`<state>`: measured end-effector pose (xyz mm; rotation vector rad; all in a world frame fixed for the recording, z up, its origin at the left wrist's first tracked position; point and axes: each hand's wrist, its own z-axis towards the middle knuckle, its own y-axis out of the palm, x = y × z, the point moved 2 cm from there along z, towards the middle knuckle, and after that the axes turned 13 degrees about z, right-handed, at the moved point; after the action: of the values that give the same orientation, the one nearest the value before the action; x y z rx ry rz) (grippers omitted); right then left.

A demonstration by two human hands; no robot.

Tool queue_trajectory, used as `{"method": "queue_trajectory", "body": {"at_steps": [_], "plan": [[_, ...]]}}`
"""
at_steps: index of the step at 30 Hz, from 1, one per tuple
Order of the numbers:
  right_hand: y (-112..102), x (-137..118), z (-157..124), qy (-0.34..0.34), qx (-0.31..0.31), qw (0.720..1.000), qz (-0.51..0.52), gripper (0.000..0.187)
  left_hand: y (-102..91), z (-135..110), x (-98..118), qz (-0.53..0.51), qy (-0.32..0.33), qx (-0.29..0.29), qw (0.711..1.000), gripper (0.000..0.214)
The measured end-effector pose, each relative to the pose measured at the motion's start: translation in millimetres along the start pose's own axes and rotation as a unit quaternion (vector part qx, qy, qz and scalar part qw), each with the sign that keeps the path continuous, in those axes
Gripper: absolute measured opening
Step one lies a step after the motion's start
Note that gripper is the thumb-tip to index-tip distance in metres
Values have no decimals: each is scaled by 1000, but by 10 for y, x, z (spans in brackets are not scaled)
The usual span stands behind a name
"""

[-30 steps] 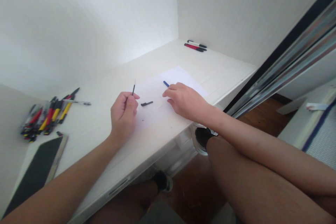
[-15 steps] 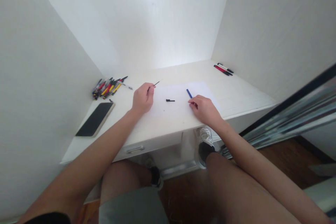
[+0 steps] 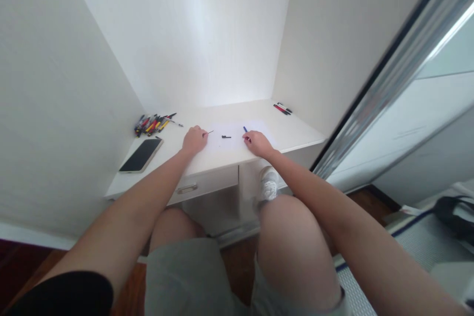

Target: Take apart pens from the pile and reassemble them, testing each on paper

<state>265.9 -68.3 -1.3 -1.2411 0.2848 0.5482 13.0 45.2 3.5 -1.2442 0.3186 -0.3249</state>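
My left hand [image 3: 195, 140] rests at the left side of a white sheet of paper [image 3: 234, 128], fingers closed on a thin dark pen refill [image 3: 211, 132] whose tip points right. On the paper between both hands lies a black pen cap [image 3: 226, 137]. My right hand [image 3: 258, 143], at the paper's right part, has its fingers closed around a blue pen [image 3: 245, 129]. Only the far end of that pen shows; the rest is hidden by the fingers.
A pile of pens [image 3: 151, 124] lies at the desk's back left, with a phone [image 3: 141, 155] in front of it. Several red, white and black pens [image 3: 283, 108] lie at the back right. A drawer handle [image 3: 187, 189] sits below the front edge. Walls enclose the desk.
The camera view has shifted, so the desk looks smaller. My left hand has turned lower and flatter, and the refill now lies closer to level. My right hand keeps the blue pen.
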Motion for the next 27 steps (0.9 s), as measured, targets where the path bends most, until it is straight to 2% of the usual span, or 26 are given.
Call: {"method": "queue_trajectory", "body": {"at_steps": [7,13,19,23,27], "plan": [[-73,-144,-172,44,-8,999,-18,30,-69,-194,43,6,-29,13,999,55],[-63,-88,-264,95,49,994,-7,34,-19,-384,-33,0,-54,36,998,68],[-32,-38,-221,106,54,993,4,35,1,-610,-53,-5,-43,29,999,72],[-22,-4,-223,103,58,993,26,36,-54,-802,121,18,-20,10,1000,83],[-23,25,-221,90,53,994,43,35,-157,-937,537,38,21,56,997,73]]}}
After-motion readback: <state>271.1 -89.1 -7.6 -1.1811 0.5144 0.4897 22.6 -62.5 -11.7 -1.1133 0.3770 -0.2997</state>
